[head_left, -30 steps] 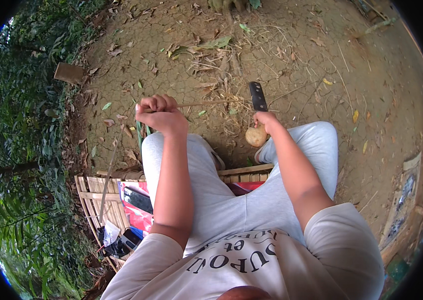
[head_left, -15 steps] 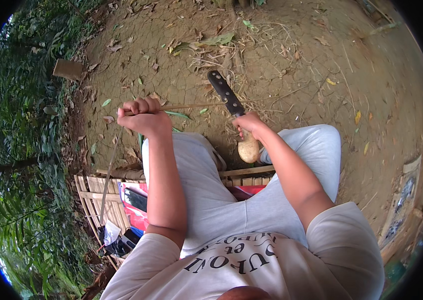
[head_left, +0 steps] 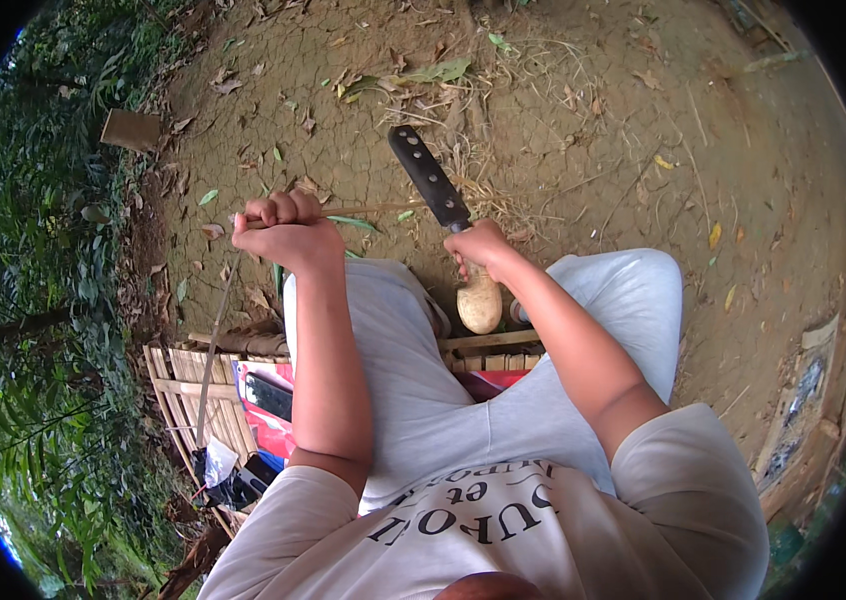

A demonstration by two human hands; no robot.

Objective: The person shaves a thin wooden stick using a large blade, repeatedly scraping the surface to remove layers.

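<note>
My left hand (head_left: 293, 230) is closed in a fist around a thin tan strip (head_left: 373, 210), which looks like split cane or bamboo. One end of the strip runs right to the knife; a long thin length (head_left: 211, 380) hangs down from near the fist. My right hand (head_left: 478, 248) grips a knife (head_left: 428, 175) with a dark, broad, blunt-ended blade marked by pale round spots. Its bulbous pale handle (head_left: 480, 305) sticks out below my fingers. The strip meets the blade just above my right hand; their exact contact is too small to make out.
Under my legs is a slatted bamboo seat (head_left: 178, 370) with a red cloth and a dark phone (head_left: 269, 397) at my left. A black bag (head_left: 228, 485) lies nearby. Dry leaves and shavings (head_left: 483, 190) litter the cracked ground. Dense plants (head_left: 33, 220) border the left.
My right hand and the knife have shifted left and the blade's tip slightly up, shortening the span of strip between the hands. My left fist stays nearly in place.
</note>
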